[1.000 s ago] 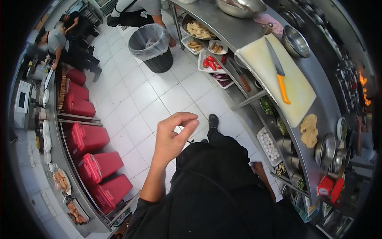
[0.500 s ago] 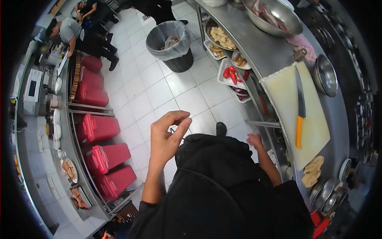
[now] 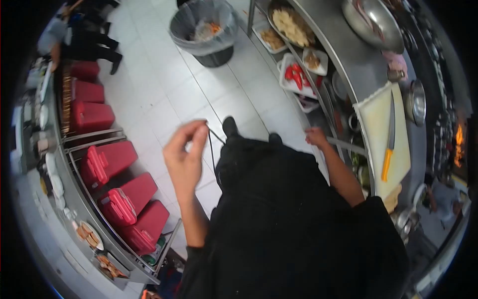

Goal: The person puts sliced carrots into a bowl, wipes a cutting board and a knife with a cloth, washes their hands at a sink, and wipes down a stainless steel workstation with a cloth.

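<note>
My left hand (image 3: 183, 155) is raised in front of me, thumb and forefinger pinched on a thin black cord (image 3: 211, 144). The cord stretches from the fingertips to the waist of the black garment (image 3: 279, 199) I wear, most likely an apron. On the other side, my right hand (image 3: 316, 137) is held out beside the steel counter's lower shelf. Its fingers are curled, and anything in them is too small to make out. A knife with an orange handle (image 3: 386, 164) lies on the white cutting board (image 3: 371, 124), apart from both hands.
A lined bin (image 3: 204, 40) stands ahead on the tiled floor. Red lidded containers (image 3: 109, 159) line the left under a counter. At right, shelves hold red peppers (image 3: 296, 75) and other trays; metal bowls (image 3: 373, 25) sit on top. Another person (image 3: 79, 45) bends at the far left.
My view has shifted and turned, with the bin now nearer the top edge. The left hand has moved outward from the garment, drawing the cord taut. The right hand's fingers look more curled.
</note>
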`<state>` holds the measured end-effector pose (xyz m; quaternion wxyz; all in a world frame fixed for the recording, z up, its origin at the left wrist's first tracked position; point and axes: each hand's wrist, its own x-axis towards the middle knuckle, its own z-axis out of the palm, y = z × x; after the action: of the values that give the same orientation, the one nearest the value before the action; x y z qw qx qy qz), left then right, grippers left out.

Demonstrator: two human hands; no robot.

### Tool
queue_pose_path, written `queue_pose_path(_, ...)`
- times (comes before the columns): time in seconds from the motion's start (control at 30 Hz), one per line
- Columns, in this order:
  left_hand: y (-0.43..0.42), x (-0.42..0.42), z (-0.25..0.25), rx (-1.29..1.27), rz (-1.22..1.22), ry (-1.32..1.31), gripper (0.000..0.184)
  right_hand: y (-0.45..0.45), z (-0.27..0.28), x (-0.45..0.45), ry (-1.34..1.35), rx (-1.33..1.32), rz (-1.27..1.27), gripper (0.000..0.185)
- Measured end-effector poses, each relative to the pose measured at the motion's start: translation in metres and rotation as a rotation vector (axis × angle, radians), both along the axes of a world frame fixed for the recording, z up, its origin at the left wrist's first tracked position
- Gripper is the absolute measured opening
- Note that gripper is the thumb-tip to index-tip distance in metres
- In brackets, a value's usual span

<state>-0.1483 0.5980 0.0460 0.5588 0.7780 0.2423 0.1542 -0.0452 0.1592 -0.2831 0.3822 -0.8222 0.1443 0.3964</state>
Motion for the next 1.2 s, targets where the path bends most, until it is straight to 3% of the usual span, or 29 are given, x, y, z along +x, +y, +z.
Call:
queue_pose_path(0.27, 0.118, 0.074, -0.002, -0.024, -0.126, -0.020, 0.016, 0.025, 0.055, -0.061, 0.138, -0.174, -0.132, 0.036)
queue_pose_path(0.47, 0.153, 0.099, -0.008, -0.104, -0.127, -0.033, 0.018, 0.075, 0.074, -0.059, 0.158, -0.202, -0.153, 0.034)
queue_pose_path(0.7, 0.147, 0.097, -0.034, -0.103, -0.202, 0.128, 0.018, 0.130, 0.087, -0.036, -0.024, -0.048, -0.105, 0.024)
queue_pose_path(0.93, 0.131, 0.123, -0.034, -0.076, -0.292, 0.088, 0.016, 0.128, 0.103, -0.053, 0.042, -0.155, -0.088, 0.030)
queue_pose_path(1.0, 0.124, 0.135, -0.027, -0.059, -0.319, 0.047, 0.016, 0.109, 0.094, -0.072, 0.060, -0.118, -0.255, 0.029)
queue_pose_path(1.2, 0.083, 0.153, -0.011, -0.074, -0.416, -0.035, 0.011, 0.051, 0.093, -0.126, 0.094, -0.192, -0.404, 0.031)
